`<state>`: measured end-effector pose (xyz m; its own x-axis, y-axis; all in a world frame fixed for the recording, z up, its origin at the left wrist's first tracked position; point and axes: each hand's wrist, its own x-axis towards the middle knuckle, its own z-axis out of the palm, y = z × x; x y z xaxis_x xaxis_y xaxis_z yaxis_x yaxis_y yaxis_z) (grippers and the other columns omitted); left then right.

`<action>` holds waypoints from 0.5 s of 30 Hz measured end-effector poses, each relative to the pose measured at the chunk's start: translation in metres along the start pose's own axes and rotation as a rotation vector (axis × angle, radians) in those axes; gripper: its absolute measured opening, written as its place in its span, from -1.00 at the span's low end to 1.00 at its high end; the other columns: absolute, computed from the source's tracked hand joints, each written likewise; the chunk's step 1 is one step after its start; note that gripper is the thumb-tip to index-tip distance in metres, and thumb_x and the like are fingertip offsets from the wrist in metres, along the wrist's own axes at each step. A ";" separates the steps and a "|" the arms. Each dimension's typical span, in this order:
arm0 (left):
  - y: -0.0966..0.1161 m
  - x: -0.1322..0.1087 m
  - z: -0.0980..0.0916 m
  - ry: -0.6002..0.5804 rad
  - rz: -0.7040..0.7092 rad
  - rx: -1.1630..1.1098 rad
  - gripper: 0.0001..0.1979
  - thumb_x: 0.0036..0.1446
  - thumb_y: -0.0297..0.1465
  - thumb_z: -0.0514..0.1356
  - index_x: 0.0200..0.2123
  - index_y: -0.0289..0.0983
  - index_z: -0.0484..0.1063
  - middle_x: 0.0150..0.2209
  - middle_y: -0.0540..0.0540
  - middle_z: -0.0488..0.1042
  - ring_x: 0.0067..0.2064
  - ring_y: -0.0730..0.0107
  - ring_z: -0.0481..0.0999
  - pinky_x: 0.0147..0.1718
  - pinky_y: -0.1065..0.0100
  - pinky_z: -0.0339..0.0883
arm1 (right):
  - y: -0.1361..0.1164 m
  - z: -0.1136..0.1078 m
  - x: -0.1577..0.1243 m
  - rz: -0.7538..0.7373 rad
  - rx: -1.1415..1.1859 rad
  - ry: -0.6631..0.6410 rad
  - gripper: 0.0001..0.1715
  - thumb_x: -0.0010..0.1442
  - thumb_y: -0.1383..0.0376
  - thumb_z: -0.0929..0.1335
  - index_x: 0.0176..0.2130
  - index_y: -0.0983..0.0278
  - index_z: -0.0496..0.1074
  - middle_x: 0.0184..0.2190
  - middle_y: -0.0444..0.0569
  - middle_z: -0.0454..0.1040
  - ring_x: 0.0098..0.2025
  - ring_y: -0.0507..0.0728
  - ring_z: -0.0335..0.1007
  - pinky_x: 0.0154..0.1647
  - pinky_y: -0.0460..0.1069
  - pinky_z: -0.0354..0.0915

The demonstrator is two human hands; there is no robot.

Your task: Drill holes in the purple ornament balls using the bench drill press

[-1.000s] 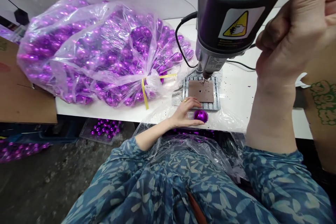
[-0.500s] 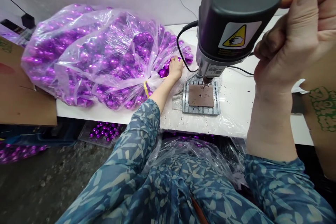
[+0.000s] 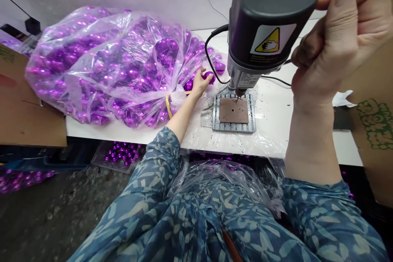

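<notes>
My left hand [image 3: 201,83] is at the mouth of a large clear bag [image 3: 123,61] of shiny purple balls, its thumb and fingers around a purple ball [image 3: 210,77]. My right hand [image 3: 334,41] is raised beside the dark motor housing [image 3: 270,12] of a drill press, its fingers curled; what they grip is hidden behind the hand and housing. Below the drill's chuck [image 3: 241,92] a brown square board [image 3: 233,110] with a small hole lies on the slotted metal base [image 3: 216,123]. Dark shavings are scattered around it.
A cardboard box [image 3: 27,102] stands at the left and another [image 3: 374,131] at the right. Below the white table [image 3: 270,143], a clear tray [image 3: 118,156] holds small purple balls. A black cable loops left of the drill. Clear plastic lies across my lap.
My left hand has drawn slightly back and left, and the purple ball now shows between its thumb and fingers. The view has shifted a little, with my right hand still beside the motor housing.
</notes>
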<state>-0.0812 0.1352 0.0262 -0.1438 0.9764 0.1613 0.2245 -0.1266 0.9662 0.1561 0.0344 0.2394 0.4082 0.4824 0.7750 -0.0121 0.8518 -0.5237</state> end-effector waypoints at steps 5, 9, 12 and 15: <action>0.013 -0.055 -0.017 -0.201 -0.187 -0.287 -0.71 0.31 -0.22 0.35 0.03 -0.18 0.51 -0.01 -0.23 0.67 0.08 0.14 0.67 0.08 -0.01 0.59 | -0.001 -0.002 0.001 0.039 -0.032 -0.021 -0.37 0.03 -0.27 0.41 -0.43 0.23 0.38 -0.73 -0.30 -0.07 -0.75 -0.12 -0.05 -0.75 -0.04 -0.25; 0.021 -0.099 -0.011 -0.309 -0.211 -0.366 -0.58 0.21 -0.24 0.43 0.08 -0.19 0.49 0.11 -0.23 0.66 0.17 0.09 0.67 0.19 -0.06 0.56 | -0.005 0.000 0.001 0.072 0.012 -0.030 -0.44 0.02 -0.19 0.43 -0.43 0.25 0.37 -0.73 -0.31 -0.06 -0.74 -0.12 -0.01 -0.74 -0.04 -0.24; 0.022 -0.118 0.003 -0.338 -0.191 -0.378 -0.51 0.16 -0.31 0.48 0.12 -0.21 0.47 0.14 -0.19 0.66 0.20 0.10 0.65 0.34 -0.09 0.45 | -0.009 0.004 0.001 0.093 0.036 -0.015 -0.48 -0.01 -0.13 0.44 -0.45 0.26 0.36 -0.75 -0.33 -0.05 -0.75 -0.14 -0.01 -0.75 -0.06 -0.28; 0.023 -0.125 0.013 -0.345 -0.161 -0.379 -0.50 0.15 -0.40 0.48 0.13 -0.22 0.45 0.12 -0.18 0.68 0.20 0.11 0.63 0.40 -0.11 0.39 | -0.011 0.005 0.001 0.116 0.075 0.006 -0.48 -0.06 -0.10 0.45 -0.47 0.27 0.33 -0.76 -0.35 -0.07 -0.76 -0.12 -0.03 -0.74 -0.04 -0.34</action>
<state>-0.0453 0.0125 0.0254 0.1917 0.9814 -0.0082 -0.1472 0.0370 0.9884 0.1517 0.0271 0.2478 0.4053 0.5778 0.7084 -0.1274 0.8031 -0.5821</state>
